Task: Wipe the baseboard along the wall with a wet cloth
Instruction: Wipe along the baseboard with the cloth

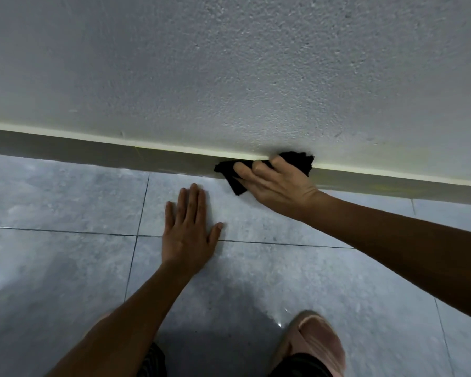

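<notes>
Head view shows the wiping under way: the right hand (pixel 278 183) has its grip clamped on a black cloth (pixel 301 160), fingers curled over it and pressing it against the baseboard (pixel 93 153) right of the frame's centre. The cloth bunches above the knuckles, where it touches the wall (pixel 229 63), and a corner hangs out lower left of the fingers, down to the floor (pixel 65 268). Long stretches of baseboard run off to the left and right edges; no clear wet mark tells which side is done, so I judge much of it remains to wipe. The left hand (pixel 188 232) lies flat on the floor tiles, fingers spread, holding nothing.
</notes>
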`<action>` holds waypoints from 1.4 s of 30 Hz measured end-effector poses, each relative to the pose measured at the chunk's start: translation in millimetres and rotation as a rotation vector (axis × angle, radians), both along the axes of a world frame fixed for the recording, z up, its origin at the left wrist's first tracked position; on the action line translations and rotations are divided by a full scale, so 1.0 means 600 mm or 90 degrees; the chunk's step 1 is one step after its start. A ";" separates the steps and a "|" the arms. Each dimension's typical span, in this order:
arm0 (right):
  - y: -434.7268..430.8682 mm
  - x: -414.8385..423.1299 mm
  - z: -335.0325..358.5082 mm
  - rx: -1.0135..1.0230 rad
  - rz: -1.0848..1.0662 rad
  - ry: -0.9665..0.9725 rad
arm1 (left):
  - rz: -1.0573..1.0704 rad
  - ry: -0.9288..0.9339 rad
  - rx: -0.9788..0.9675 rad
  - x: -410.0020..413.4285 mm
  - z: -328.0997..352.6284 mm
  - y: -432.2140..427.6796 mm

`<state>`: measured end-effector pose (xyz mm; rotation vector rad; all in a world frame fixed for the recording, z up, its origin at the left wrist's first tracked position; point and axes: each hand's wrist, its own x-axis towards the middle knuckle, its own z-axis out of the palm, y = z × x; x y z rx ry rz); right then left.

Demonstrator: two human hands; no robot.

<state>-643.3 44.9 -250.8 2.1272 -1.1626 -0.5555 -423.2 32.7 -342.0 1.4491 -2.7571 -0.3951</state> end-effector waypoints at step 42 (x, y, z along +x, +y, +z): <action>0.115 -0.163 0.013 -0.003 -0.075 0.034 | -0.137 0.044 0.014 -0.129 0.000 0.071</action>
